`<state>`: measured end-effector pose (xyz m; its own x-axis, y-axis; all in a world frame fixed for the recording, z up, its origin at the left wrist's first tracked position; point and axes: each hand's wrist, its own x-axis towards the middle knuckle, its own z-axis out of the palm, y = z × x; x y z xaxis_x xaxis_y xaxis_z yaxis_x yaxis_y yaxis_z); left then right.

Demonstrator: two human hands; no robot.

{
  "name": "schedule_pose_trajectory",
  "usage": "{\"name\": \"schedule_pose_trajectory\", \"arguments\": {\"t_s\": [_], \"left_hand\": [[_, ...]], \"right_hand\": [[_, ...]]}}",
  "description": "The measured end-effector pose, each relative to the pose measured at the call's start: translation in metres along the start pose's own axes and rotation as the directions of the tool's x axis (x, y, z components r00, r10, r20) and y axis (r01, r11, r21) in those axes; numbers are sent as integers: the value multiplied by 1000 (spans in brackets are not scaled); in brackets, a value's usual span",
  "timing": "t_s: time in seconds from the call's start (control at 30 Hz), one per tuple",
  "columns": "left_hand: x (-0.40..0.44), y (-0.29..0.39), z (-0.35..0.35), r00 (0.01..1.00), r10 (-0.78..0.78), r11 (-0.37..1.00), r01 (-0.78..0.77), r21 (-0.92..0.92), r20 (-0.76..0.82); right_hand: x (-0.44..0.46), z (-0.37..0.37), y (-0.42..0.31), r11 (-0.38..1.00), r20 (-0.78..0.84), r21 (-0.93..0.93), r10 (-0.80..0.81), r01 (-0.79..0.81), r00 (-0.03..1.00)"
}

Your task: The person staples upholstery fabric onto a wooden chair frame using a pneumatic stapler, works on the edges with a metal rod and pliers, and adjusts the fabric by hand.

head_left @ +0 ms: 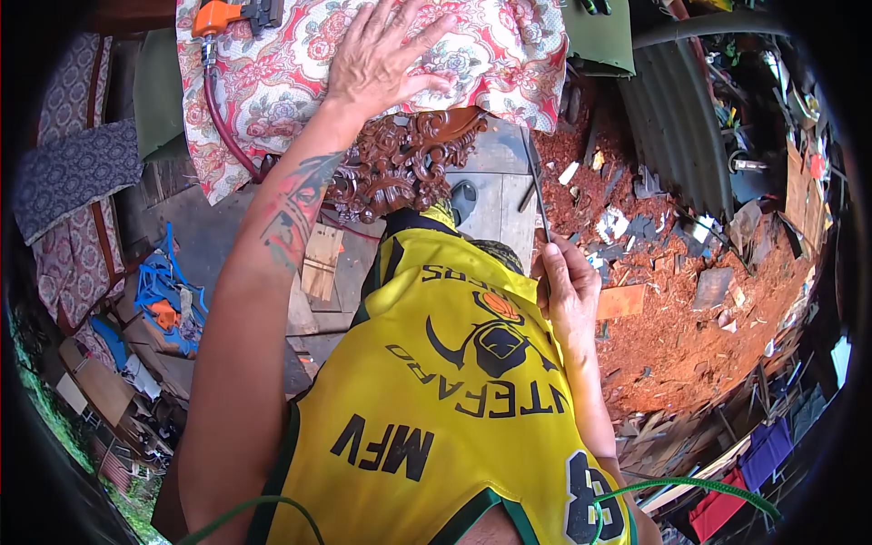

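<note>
My left hand (386,59) lies flat with its fingers spread on the red and white floral fabric (472,64). The fabric covers a seat with a carved dark wood frame (391,163) below its edge. In my right hand (568,282), beside my body, is a long thin dark tool (538,186), which points up toward the fabric's right corner. An orange air tool (216,18) rests on the fabric at the upper left, with a dark red hose (218,118) running down from it.
Wooden boards (182,218) form the floor. Blue straps (168,291) lie in a heap at the left, near more patterned cushions (73,173). Reddish ground (672,345) with scattered scraps and a corrugated sheet (668,118) are at the right.
</note>
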<state>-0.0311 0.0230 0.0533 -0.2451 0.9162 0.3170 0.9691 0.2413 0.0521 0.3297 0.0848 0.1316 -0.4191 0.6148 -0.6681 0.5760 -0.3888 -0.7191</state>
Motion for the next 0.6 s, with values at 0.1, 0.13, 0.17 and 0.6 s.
{"name": "schedule_pose_trajectory", "arguments": {"t_s": [0.1, 0.13, 0.17, 0.6], "left_hand": [[2, -4, 4, 1000, 9, 1000, -9, -2, 19], [2, -4, 3, 1000, -1, 1000, 1, 4, 3], [2, -4, 3, 1000, 2, 1000, -3, 4, 6], [6, -17, -4, 995, 6, 994, 5, -113, 102]], "right_hand": [[2, -7, 8, 995, -11, 98, -32, 33, 999], [0, -7, 7, 993, -33, 115, -21, 25, 999], [-1, -8, 8, 993, -34, 118, -19, 23, 999], [-4, -12, 15, 994, -32, 101, -35, 38, 999]]}}
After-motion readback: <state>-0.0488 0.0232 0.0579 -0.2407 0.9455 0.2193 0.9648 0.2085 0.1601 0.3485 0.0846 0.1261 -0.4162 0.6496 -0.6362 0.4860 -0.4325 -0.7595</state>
